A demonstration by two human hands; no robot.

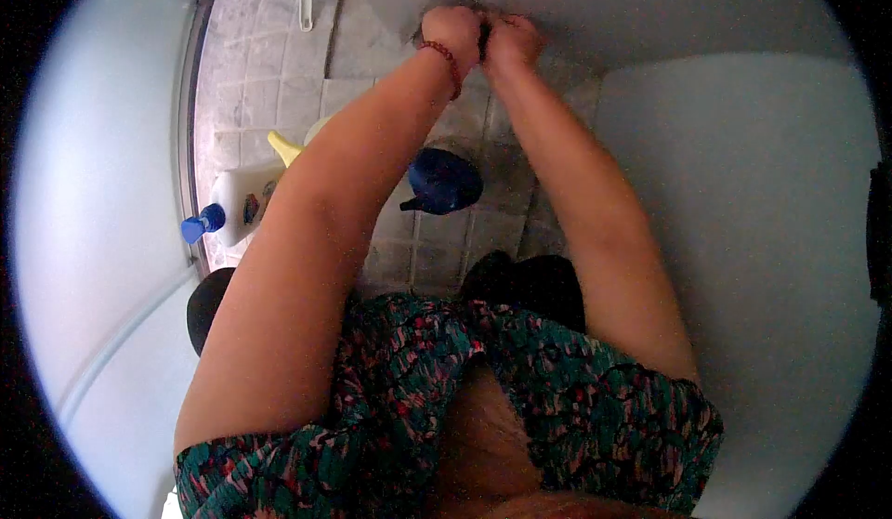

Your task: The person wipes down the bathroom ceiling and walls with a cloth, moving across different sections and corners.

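At the far end of the floor, low against the wall, my left hand [452, 32] and my right hand [511, 41] are close together. Both have curled fingers. A dark thing [484, 39] shows in the narrow gap between them, and a dark greyish edge [465, 1] runs just beyond the left hand. What they grip is too small and shaded to name. A red beaded bracelet [449, 60] circles my left wrist. Between my forearms a dark blue plastic thing [446, 182] with a spout-like tip rests on the tiles.
To the left are a white bottle [243, 201] with a blue cap [204, 223] and a yellow handle-like piece [283, 146], partly behind my left arm. A white-handled tool [307, 0] lies farther off. Pale walls [734, 194] and a frosted door panel [102, 175] flank the tiled floor [260, 96].
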